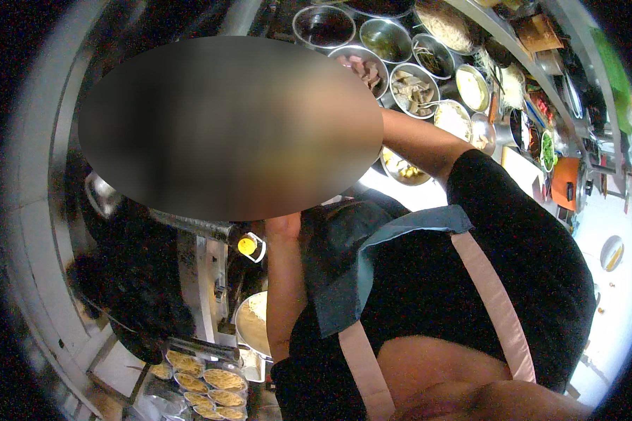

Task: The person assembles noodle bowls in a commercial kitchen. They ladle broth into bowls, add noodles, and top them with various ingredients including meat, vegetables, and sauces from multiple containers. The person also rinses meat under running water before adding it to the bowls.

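A large blurred oval covers most of both hands and whatever is between them. Only the wrist end of my left hand [285, 226] shows at the oval's lower edge, beside a yellow round knob or cap [247, 246] with a white loop. My right hand is hidden in the blur; its bare forearm [421, 138] enters from the right. Near that arm stand metal bowls: one of pinkish meat pieces [369, 73], one of grey-beige slices [413, 90] and one of yellowish chunks [403, 168]. A dark apron [342, 263] hangs from my chest.
A blackened wok [131, 284] and a metal rounded utensil [102, 193] lie left. Several cups of noodle-like food [224, 380] stand at lower left, a large round pan [252, 329] behind my left forearm. Farther right are a tray of shreds [453, 121] and an orange container [564, 184].
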`<state>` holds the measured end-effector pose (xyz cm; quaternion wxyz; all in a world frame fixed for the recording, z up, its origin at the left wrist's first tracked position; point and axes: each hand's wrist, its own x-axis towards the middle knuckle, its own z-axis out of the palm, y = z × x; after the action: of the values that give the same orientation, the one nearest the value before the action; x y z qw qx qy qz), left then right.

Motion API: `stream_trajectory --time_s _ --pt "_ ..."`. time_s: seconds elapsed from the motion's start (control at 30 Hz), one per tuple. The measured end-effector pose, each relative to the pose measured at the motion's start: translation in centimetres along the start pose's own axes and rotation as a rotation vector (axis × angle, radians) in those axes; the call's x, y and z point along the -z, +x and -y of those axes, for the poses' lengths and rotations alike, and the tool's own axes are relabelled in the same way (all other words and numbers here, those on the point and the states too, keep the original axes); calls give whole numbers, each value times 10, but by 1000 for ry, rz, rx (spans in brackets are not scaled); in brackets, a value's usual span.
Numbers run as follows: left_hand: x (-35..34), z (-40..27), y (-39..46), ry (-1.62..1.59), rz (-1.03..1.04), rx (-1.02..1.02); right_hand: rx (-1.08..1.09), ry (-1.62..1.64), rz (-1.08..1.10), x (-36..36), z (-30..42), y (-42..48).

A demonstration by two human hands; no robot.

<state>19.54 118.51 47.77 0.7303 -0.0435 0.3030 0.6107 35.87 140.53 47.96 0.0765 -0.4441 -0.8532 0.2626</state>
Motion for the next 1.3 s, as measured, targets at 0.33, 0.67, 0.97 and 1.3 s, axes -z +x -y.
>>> stream_trajectory --time_s 0.33,0.67,0.97,1.3 --pt "-35 -1 26 73 -92 85 66 -261 159 2 -7 -3" --pt "-52 4 12 123 -108 101 38 271 -363 -13 -44 -11" --pt "-61 11 8 147 -35 92 228 304 -72 81 59 -103" --pt "-74 29 8 171 -26 90 260 984 -3 35 -136 -30"
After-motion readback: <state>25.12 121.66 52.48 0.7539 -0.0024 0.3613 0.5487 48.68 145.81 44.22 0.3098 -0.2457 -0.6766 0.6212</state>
